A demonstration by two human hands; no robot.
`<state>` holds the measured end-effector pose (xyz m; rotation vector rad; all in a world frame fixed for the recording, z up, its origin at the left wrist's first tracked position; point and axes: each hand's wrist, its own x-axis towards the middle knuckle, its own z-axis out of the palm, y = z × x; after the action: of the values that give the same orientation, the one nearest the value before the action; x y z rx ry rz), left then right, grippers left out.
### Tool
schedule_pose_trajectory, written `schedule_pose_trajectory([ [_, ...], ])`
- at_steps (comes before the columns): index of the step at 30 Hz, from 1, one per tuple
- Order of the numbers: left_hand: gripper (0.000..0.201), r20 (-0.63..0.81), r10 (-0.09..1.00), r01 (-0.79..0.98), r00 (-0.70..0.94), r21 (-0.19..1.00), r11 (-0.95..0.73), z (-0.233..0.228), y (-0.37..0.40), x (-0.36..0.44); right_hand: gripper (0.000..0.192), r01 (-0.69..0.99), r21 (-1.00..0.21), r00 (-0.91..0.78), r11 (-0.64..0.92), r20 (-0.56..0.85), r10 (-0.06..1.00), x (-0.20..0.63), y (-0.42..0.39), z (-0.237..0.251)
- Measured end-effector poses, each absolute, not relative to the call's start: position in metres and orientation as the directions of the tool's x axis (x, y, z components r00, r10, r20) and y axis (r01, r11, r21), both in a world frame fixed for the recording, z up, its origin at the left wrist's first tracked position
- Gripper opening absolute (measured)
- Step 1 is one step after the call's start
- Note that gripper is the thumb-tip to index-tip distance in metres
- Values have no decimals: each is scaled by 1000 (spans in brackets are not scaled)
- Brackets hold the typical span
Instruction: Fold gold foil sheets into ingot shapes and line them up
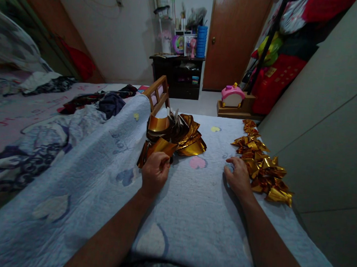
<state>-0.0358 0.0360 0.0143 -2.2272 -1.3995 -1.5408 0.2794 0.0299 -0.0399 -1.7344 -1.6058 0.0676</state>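
Note:
My left hand (pixel 155 173) is closed at the near edge of a loose pile of gold foil paper (pixel 193 140), its fingers pinched on a gold foil sheet (pixel 162 148). The sheets in the pile are curled and fanned, with some pale backs showing. Farther right, my right hand (pixel 238 177) rests low over the bedspread, thumb and forefinger apart, with nothing visible between them. Just beside it lies a long heap of folded gold foil pieces (pixel 262 167), pointed and crumpled, running along the right edge of the bed.
A light blue bedspread (pixel 189 213) with heart shapes covers the surface. A wooden bed rail (pixel 158 93) stands behind the foil pile. Rumpled clothes (pixel 111 104) lie on the bed at left. A pale cabinet wall (pixel 322 129) borders the right side. Beyond stands a pink toy (pixel 232 96).

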Motion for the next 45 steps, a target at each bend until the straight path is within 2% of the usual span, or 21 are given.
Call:
schedule_pose_trajectory([
  [5, 13, 820, 495, 582, 287, 261, -770, 14, 17, -20, 22, 794, -592, 168, 140, 435, 885, 273, 27, -34],
  [9, 9, 761, 461, 468, 456, 235, -852, 13, 6, -2, 32, 724, -622, -2, 297, 429, 903, 262, 22, -26],
  [14, 16, 593, 543, 451, 595, 313, -836, 9, 6, 6, 51, 623, -659, -189, 422, 397, 898, 248, 16, -24],
  [17, 18, 538, 579, 463, 613, 349, -815, 4, 8, 3, 55, 599, -662, -254, 450, 376, 891, 245, 13, -24],
  [25, 13, 481, 686, 545, 545, 419, -726, 2, 10, 0, 69, 666, -634, -260, 394, 297, 919, 244, 5, -11],
  [28, 12, 471, 711, 543, 522, 459, -703, 3, 11, -1, 64, 630, -659, -285, 410, 295, 912, 242, 1, -1],
  [33, 10, 427, 753, 532, 501, 535, -657, 1, 13, -2, 35, 491, -763, -340, 420, 276, 899, 239, 0, 8],
  [37, 9, 394, 783, 520, 481, 592, -616, 0, 13, -1, 13, 448, -813, -310, 372, 249, 917, 238, 2, 7],
  [45, 16, 266, 859, 473, 437, 745, -471, 9, 16, -2, 14, 329, -919, -310, 220, 115, 944, 238, 5, 11],
])
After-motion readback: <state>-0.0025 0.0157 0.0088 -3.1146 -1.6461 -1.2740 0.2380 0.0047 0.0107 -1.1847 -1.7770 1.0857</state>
